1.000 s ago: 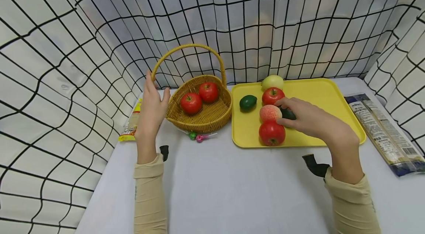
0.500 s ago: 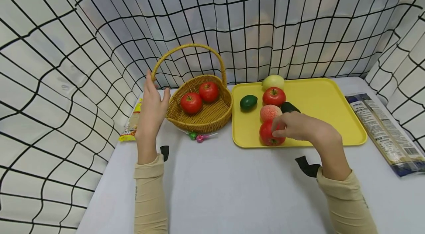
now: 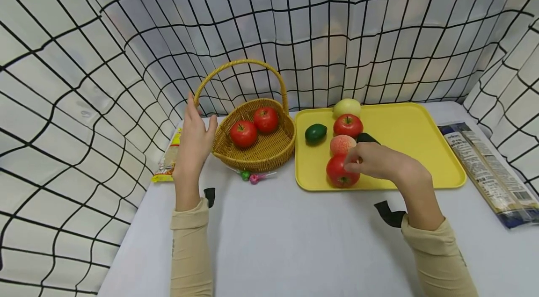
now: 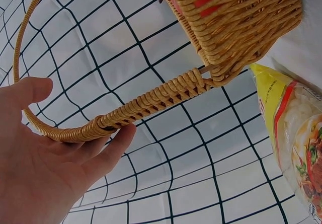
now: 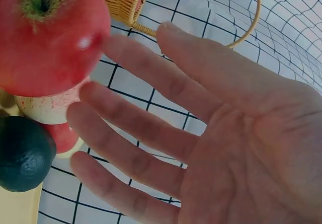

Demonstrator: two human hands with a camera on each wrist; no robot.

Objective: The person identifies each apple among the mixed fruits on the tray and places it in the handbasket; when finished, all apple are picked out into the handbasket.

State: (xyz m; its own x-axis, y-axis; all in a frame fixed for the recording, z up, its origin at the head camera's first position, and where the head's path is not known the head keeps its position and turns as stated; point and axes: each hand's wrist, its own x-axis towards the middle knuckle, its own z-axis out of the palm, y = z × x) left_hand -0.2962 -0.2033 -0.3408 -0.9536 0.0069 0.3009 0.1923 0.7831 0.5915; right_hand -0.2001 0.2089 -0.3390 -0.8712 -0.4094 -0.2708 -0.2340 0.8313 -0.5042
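Now right hand (image 3: 376,161) moved off avocado (image 3: 365,138), fingers spread touching near apple (image 3: 340,171); left hand (image 3: 194,140) unchanged, open against basket handle (image 3: 202,86).

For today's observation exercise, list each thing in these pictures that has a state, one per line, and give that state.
left hand: open, fingers touching the basket handle
right hand: open, fingers straight, touching the nearest red apple
basket: upright, holds two red apples
nearest red apple: resting on the tray, not lifted
tray: flat on the table, bears six fruits
noodle packet: lying flat, sealed as far as visible
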